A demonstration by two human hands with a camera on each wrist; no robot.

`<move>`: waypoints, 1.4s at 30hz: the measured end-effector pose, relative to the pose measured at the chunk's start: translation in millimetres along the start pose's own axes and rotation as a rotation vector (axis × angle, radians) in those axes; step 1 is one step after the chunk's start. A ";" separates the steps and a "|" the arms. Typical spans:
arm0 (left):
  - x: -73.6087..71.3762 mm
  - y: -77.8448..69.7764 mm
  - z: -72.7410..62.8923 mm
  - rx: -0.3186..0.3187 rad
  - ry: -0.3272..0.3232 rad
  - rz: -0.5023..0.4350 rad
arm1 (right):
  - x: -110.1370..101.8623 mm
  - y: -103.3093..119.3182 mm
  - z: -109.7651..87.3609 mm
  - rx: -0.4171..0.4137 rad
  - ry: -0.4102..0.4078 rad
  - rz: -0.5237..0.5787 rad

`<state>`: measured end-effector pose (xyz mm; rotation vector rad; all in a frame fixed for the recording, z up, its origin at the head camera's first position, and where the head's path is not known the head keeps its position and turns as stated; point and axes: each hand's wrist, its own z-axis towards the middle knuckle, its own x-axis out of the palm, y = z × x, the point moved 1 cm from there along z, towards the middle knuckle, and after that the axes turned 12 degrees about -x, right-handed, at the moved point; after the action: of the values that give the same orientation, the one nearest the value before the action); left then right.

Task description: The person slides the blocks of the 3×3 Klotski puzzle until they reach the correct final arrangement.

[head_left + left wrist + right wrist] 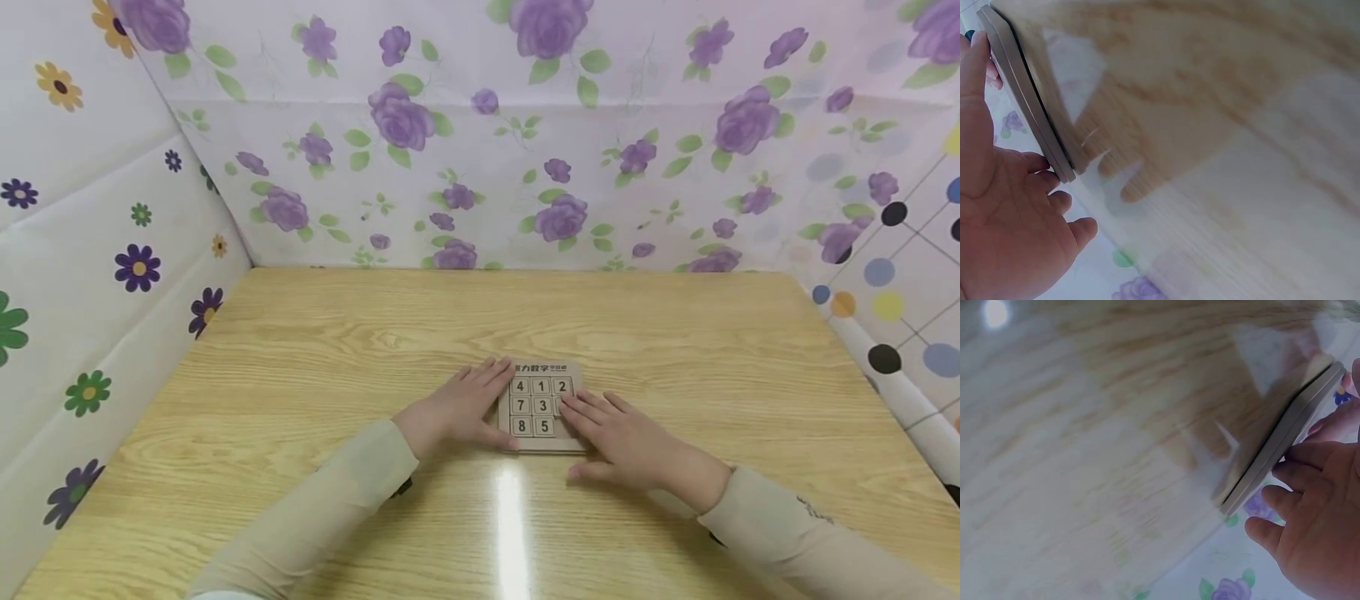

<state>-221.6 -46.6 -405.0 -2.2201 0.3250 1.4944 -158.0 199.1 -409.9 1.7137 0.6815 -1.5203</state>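
A flat sliding number puzzle [530,407] lies on the table, its printed tiles facing up. Rows read 4, 1, 2, then 7, 3, then 8, 5; fingers hide the right side of the lower two rows. My left hand [467,408] holds the puzzle's left side, thumb by the near corner and fingers along the far left edge. With straight fingers, my right hand [626,437] touches the tiles at the right side, its thumb off the board. In the left wrist view the puzzle's edge [1029,100] shows beside the left hand [1010,206]. The right hand [1322,500] appears likewise in the right wrist view.
The wood-grain table [360,325] is glossy and reflects a bright streak near its front. A purple-flowered cloth [480,167] hangs behind it. Patterned sheets stand at the left [90,275] and right.
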 end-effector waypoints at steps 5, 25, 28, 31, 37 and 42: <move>0.5 -0.2 1.7 0.003 0.010 -0.012 | -1.3 5.5 -3.2 0.004 0.011 -0.008; 1.0 0.2 1.4 0.030 -0.006 0.021 | -9.1 17.0 -10.1 -0.008 0.029 -0.040; -1.0 -0.1 0.9 0.035 -0.008 0.019 | -11.5 6.9 -4.6 0.005 0.006 -0.067; -2.6 0.1 0.6 0.030 -0.002 0.019 | -13.5 -3.4 1.4 0.010 -0.012 -0.080; -1.8 0.5 1.2 0.035 -0.001 0.024 | -13.8 -16.7 8.7 0.050 -0.003 -0.044; 0.1 1.0 2.6 0.038 -0.011 0.034 | -11.7 -19.6 10.9 0.059 0.023 -0.038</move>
<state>-224.1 -46.3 -406.1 -2.1863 0.3854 1.5053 -181.8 202.8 -402.1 1.7737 0.6913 -1.5632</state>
